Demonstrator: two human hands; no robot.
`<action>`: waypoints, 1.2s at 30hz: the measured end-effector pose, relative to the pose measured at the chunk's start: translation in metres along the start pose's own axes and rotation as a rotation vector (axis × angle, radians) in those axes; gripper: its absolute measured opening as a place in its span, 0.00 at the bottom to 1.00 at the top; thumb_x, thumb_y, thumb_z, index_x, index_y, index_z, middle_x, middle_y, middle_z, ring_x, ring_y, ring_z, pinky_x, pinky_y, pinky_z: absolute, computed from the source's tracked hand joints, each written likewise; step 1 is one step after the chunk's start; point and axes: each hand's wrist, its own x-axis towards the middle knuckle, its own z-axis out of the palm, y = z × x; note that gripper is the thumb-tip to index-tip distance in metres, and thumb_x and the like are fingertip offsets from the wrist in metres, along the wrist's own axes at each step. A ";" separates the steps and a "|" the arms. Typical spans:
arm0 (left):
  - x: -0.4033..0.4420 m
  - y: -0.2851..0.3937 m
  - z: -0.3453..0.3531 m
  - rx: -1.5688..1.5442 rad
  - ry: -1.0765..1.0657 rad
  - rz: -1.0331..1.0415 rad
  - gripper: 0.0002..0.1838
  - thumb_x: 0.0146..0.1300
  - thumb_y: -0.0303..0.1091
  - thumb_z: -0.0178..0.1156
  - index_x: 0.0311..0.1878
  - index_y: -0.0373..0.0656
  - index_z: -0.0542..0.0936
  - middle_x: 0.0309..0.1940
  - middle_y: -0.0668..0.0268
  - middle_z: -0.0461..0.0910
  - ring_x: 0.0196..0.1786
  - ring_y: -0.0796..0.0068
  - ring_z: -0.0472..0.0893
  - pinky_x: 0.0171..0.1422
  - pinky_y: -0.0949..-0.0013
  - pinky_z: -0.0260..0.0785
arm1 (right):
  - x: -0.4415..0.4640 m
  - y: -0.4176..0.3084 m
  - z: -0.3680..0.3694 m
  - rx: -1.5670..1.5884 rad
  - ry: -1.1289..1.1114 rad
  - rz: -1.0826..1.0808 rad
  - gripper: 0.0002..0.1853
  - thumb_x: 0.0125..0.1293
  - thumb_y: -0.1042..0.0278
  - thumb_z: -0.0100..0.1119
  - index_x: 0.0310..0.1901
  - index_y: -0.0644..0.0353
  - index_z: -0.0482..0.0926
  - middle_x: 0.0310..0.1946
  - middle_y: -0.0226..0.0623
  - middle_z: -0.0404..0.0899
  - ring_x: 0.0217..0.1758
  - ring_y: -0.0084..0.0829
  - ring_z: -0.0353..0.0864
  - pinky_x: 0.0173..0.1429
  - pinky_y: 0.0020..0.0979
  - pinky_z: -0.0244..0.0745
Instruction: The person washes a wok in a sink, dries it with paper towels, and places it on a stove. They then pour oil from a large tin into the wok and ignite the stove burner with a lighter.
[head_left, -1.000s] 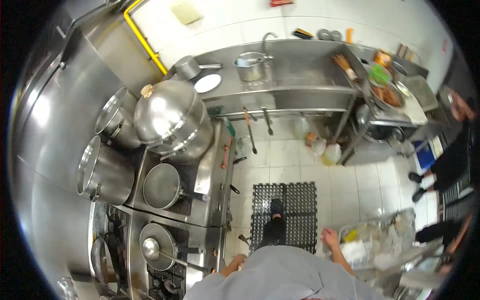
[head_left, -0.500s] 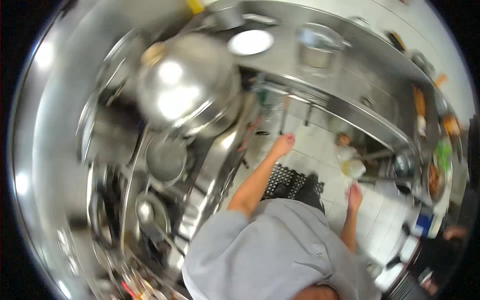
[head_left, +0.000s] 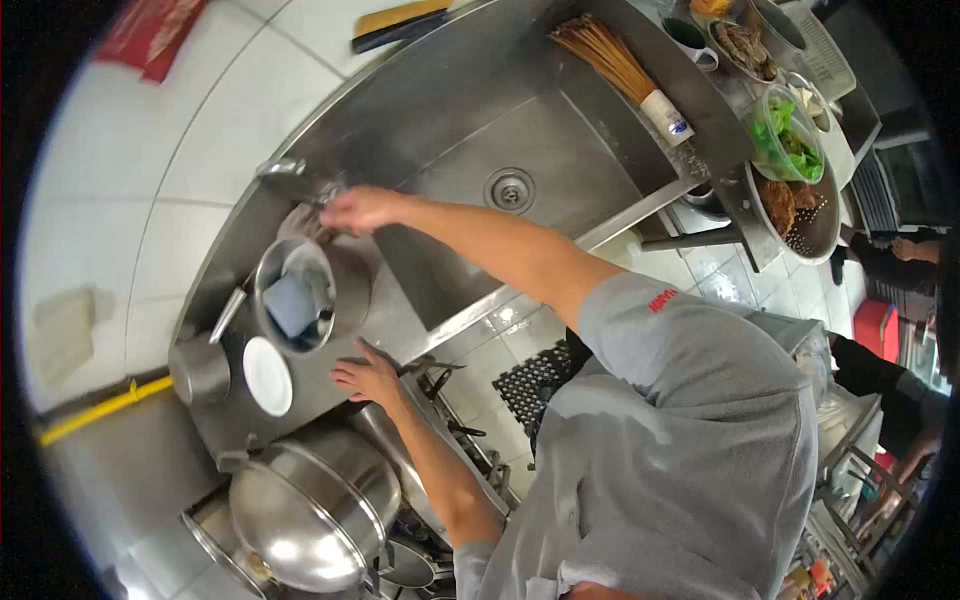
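Observation:
My right hand (head_left: pixel 362 210) reaches to the faucet (head_left: pixel 283 168) at the back of the steel counter, its fingers bent near the tap's handle; whether they grip it is hard to make out. My left hand (head_left: pixel 366 375), fingers spread and holding nothing, hovers over the counter's front edge. Between the hands and the wall stands a steel pot (head_left: pixel 345 290) with a light blue cloth-like item (head_left: pixel 291 305) inside. A white oval plate (head_left: pixel 267 376) lies beside it, near a small saucepan (head_left: pixel 199 371).
The sink basin (head_left: pixel 470 150) has a drain, with a bundle of thin sticks (head_left: pixel 610 60) at its far corner. Bowls of food (head_left: pixel 787 140) stand at the right. A large domed steamer (head_left: pixel 315 510) sits lower left. Other people (head_left: pixel 885 375) are at the far right.
The view has turned and come closer to the sink counter. My right hand has risen to the faucet, and my left hand has moved over the counter edge near the pot.

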 end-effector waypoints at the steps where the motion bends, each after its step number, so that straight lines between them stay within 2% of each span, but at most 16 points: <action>1: -0.009 0.024 0.014 0.008 -0.026 0.015 0.43 0.62 0.61 0.43 0.65 0.28 0.53 0.66 0.42 0.48 0.69 0.47 0.49 0.65 0.39 0.42 | 0.000 0.020 -0.014 -0.315 -0.173 0.001 0.15 0.61 0.50 0.54 0.35 0.51 0.82 0.28 0.42 0.81 0.29 0.29 0.81 0.33 0.34 0.74; 4: -0.055 0.096 0.026 -0.040 -0.034 0.566 0.33 0.63 0.52 0.49 0.63 0.35 0.61 0.67 0.46 0.52 0.70 0.47 0.50 0.67 0.40 0.41 | -0.035 0.055 -0.024 -0.571 -0.166 -0.041 0.18 0.60 0.56 0.50 0.22 0.61 0.79 0.17 0.36 0.78 0.18 0.30 0.77 0.29 0.33 0.73; 7: -0.093 0.184 0.021 -0.493 -0.327 0.836 0.21 0.64 0.37 0.51 0.57 0.38 0.70 0.61 0.48 0.63 0.66 0.50 0.61 0.66 0.57 0.54 | -0.030 0.045 -0.040 0.080 0.310 0.245 0.17 0.56 0.60 0.50 0.17 0.62 0.78 0.11 0.36 0.75 0.16 0.31 0.77 0.30 0.34 0.73; 11: -0.026 0.210 0.085 -1.205 -0.907 0.202 0.16 0.62 0.26 0.50 0.52 0.31 0.71 0.51 0.61 0.74 0.52 0.67 0.75 0.60 0.67 0.64 | -0.033 0.009 -0.064 -0.168 0.276 0.283 0.10 0.49 0.72 0.51 0.17 0.67 0.78 0.13 0.43 0.76 0.19 0.34 0.79 0.31 0.34 0.75; 14: 0.020 0.229 0.089 -1.628 -1.066 -0.172 0.20 0.67 0.39 0.47 0.55 0.36 0.68 0.54 0.62 0.70 0.57 0.68 0.71 0.60 0.65 0.65 | -0.043 -0.003 -0.070 -0.291 0.334 0.143 0.07 0.47 0.72 0.56 0.25 0.68 0.80 0.21 0.45 0.80 0.24 0.35 0.82 0.32 0.33 0.76; 17: 0.045 0.248 0.089 -1.387 -0.968 0.107 0.19 0.61 0.31 0.49 0.55 0.35 0.68 0.54 0.60 0.70 0.57 0.68 0.70 0.59 0.66 0.65 | -0.072 0.001 -0.092 -0.031 0.378 -0.190 0.10 0.46 0.73 0.59 0.32 0.62 0.82 0.26 0.42 0.82 0.29 0.32 0.83 0.34 0.29 0.77; 19: 0.055 0.262 0.074 -1.539 -1.131 0.259 0.20 0.56 0.25 0.51 0.54 0.33 0.69 0.50 0.59 0.73 0.54 0.68 0.73 0.59 0.68 0.66 | -0.121 -0.008 -0.113 0.579 0.389 -0.064 0.09 0.54 0.75 0.58 0.37 0.63 0.81 0.29 0.40 0.83 0.30 0.29 0.83 0.34 0.30 0.78; 20: 0.045 0.274 0.057 -1.545 -1.057 0.236 0.20 0.59 0.25 0.48 0.55 0.31 0.69 0.48 0.57 0.75 0.49 0.72 0.76 0.47 0.76 0.68 | -0.127 0.016 -0.113 1.103 0.352 -0.304 0.09 0.57 0.71 0.58 0.37 0.65 0.80 0.27 0.40 0.82 0.30 0.27 0.82 0.34 0.28 0.78; 21: 0.047 0.276 0.055 -1.544 -0.841 0.038 0.16 0.60 0.27 0.52 0.51 0.31 0.73 0.40 0.60 0.79 0.38 0.78 0.78 0.34 0.82 0.66 | -0.118 0.049 -0.113 0.747 0.534 0.067 0.10 0.58 0.65 0.60 0.34 0.64 0.80 0.26 0.37 0.80 0.29 0.24 0.80 0.34 0.25 0.76; 22: 0.058 0.272 0.041 -1.677 -1.107 0.006 0.14 0.61 0.34 0.57 0.43 0.33 0.76 0.28 0.65 0.79 0.24 0.85 0.73 0.24 0.86 0.59 | -0.121 0.061 -0.117 0.373 0.556 0.244 0.09 0.58 0.65 0.59 0.31 0.62 0.80 0.21 0.35 0.78 0.23 0.23 0.77 0.29 0.24 0.73; 24: 0.051 0.290 0.008 -1.384 -0.944 0.023 0.15 0.60 0.41 0.59 0.36 0.36 0.77 0.21 0.70 0.76 0.16 0.90 0.65 0.17 0.86 0.52 | -0.112 0.074 -0.104 0.199 0.464 0.376 0.09 0.59 0.66 0.57 0.28 0.63 0.79 0.17 0.33 0.76 0.19 0.23 0.74 0.26 0.23 0.70; 27: 0.052 0.291 -0.007 -1.058 -0.825 0.054 0.16 0.63 0.46 0.55 0.28 0.42 0.76 0.15 0.79 0.67 0.15 0.89 0.63 0.17 0.83 0.54 | -0.090 0.096 -0.075 0.020 0.343 0.447 0.10 0.60 0.65 0.56 0.27 0.63 0.79 0.16 0.32 0.75 0.18 0.24 0.75 0.26 0.24 0.71; 30: 0.052 0.264 -0.008 -0.959 -0.657 0.242 0.17 0.64 0.44 0.54 0.35 0.37 0.78 0.20 0.70 0.76 0.20 0.84 0.70 0.19 0.79 0.60 | -0.048 0.089 -0.028 0.759 0.385 0.279 0.11 0.57 0.64 0.56 0.24 0.63 0.79 0.18 0.37 0.77 0.18 0.24 0.75 0.23 0.29 0.73; 33: 0.040 0.213 -0.035 -0.835 -0.365 0.530 0.13 0.64 0.36 0.53 0.42 0.35 0.76 0.29 0.64 0.79 0.28 0.78 0.77 0.32 0.73 0.68 | -0.009 0.070 -0.026 0.518 0.174 0.170 0.10 0.55 0.63 0.61 0.28 0.61 0.80 0.20 0.33 0.78 0.21 0.23 0.75 0.25 0.28 0.72; 34: 0.028 0.198 -0.057 -0.883 -0.507 0.333 0.11 0.60 0.33 0.54 0.38 0.34 0.76 0.28 0.58 0.79 0.29 0.74 0.78 0.37 0.71 0.69 | 0.005 0.067 -0.026 0.366 0.240 0.372 0.10 0.51 0.63 0.64 0.29 0.61 0.80 0.22 0.33 0.78 0.22 0.22 0.75 0.26 0.26 0.71; 36: 0.004 0.159 -0.080 -0.984 -0.576 0.128 0.12 0.63 0.36 0.54 0.39 0.35 0.76 0.30 0.62 0.79 0.29 0.76 0.79 0.32 0.74 0.70 | 0.000 0.062 -0.033 0.142 0.285 0.258 0.08 0.49 0.67 0.65 0.25 0.59 0.77 0.18 0.28 0.73 0.22 0.22 0.72 0.29 0.26 0.67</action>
